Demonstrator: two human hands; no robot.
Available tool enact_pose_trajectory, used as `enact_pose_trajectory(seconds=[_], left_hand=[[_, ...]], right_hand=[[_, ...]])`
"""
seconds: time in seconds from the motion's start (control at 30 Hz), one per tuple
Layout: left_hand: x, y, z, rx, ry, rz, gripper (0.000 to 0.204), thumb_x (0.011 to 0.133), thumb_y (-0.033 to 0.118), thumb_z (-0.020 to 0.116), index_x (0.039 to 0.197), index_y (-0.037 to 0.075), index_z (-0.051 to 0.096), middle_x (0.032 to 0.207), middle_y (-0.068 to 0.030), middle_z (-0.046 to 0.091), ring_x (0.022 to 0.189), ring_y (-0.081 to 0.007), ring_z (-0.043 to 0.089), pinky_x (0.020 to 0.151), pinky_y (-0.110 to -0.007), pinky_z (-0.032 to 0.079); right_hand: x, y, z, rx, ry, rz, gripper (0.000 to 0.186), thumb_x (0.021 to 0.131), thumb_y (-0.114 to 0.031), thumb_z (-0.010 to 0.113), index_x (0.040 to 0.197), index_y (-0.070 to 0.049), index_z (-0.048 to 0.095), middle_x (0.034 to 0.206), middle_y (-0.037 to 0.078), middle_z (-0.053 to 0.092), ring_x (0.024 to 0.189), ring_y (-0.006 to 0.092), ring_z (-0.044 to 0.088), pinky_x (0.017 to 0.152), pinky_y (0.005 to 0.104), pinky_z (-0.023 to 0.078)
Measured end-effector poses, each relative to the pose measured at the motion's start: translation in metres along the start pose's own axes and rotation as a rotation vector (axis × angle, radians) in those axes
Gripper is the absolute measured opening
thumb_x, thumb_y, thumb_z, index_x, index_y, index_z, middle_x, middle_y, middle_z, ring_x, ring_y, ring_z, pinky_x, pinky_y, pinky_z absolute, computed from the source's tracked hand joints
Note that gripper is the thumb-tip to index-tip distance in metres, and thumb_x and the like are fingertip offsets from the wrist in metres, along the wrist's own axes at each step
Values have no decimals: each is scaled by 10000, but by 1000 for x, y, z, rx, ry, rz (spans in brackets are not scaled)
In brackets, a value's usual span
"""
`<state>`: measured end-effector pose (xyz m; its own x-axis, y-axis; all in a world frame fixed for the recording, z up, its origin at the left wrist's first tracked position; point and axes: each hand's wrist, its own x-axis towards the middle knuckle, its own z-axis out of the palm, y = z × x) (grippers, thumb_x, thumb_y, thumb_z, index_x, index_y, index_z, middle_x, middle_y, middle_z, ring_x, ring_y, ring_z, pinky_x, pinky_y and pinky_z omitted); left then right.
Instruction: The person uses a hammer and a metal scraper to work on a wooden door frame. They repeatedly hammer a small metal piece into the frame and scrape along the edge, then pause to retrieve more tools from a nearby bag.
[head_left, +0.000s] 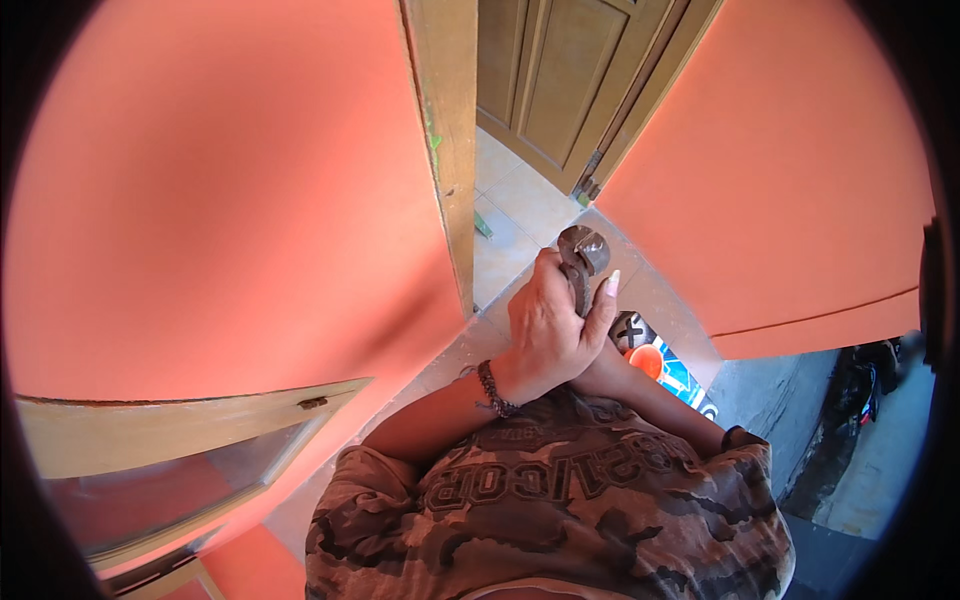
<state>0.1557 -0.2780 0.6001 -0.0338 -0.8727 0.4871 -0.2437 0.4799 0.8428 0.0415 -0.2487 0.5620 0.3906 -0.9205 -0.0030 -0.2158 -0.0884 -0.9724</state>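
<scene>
In front of my chest, my left hand (552,325) is closed round a dark brown metal hand tool (584,250) with a rounded, notched head. The head sticks out above the fingers, while the lower part is hidden in the grip, so its exact kind does not show. My left thumb points upward beside the tool. A beaded bracelet (490,388) circles that wrist. My right hand (597,372) lies under and behind the left one; its fingers are hidden, and whether it holds the tool too cannot be seen.
An orange round container (645,361) stands beside a blue-and-white printed surface (682,382) right of my hands. Orange walls (230,190) flank a doorway with a wooden frame (452,150) and a brown panelled door (565,80). A wooden-framed window (200,425) is at left.
</scene>
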Motion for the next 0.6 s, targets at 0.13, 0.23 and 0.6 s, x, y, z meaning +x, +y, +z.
enact_pose_trajectory(seconds=[0.13, 0.23, 0.6], left_hand=[[-5, -13, -1, 97, 60, 181, 387, 867, 245, 659, 974, -59, 444, 742, -171, 578, 615, -327, 610, 538, -397, 481], [-8, -27, -2, 132, 113, 350, 354, 841, 202, 677, 941, -54, 454, 739, -159, 563, 606, -308, 593, 524, -377, 471], [-14, -39, -9, 31, 158, 460, 255, 806, 85, 645, 918, -19, 440, 698, -142, 502, 532, -245, 506, 467, -336, 416]], right_hand=[[7, 22, 6, 132, -1, -104, 307, 865, -126, 636, 1116, -15, 497, 1037, 97, 551, 1004, 164, 506, 855, 320, 442], [14, 40, 14, 109, -17, -128, 302, 866, -135, 631, 1112, -21, 499, 1038, 99, 552, 1007, 172, 509, 857, 325, 442], [30, 67, 28, -79, -63, -174, 283, 869, -170, 610, 1098, -42, 503, 1043, 106, 556, 1019, 204, 522, 865, 345, 439]])
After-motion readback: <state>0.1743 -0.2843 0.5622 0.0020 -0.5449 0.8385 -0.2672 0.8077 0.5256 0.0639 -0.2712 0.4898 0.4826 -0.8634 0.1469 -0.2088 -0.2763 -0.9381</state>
